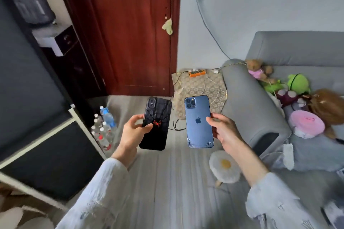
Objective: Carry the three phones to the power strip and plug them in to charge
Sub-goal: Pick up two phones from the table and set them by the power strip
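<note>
My left hand (132, 132) grips a black phone (158, 115) with a red spider on its back, held upright in front of me. My right hand (222, 130) grips a blue phone (199, 128), back side toward me, by its right edge. Both phones hang above the floor, about level with each other. Farther off, an orange power strip (197, 73) lies on a patterned cushion (193, 95) beside the sofa, with white charging cables (216, 87) trailing over the cushion. A third phone is not in view.
A grey sofa (260, 98) with several plush toys stands at the right. A dark red door (130, 29) is straight ahead. Several water bottles (104, 128) stand on the floor at the left beside a dark cabinet. An egg-shaped plush (225, 166) lies on the floor.
</note>
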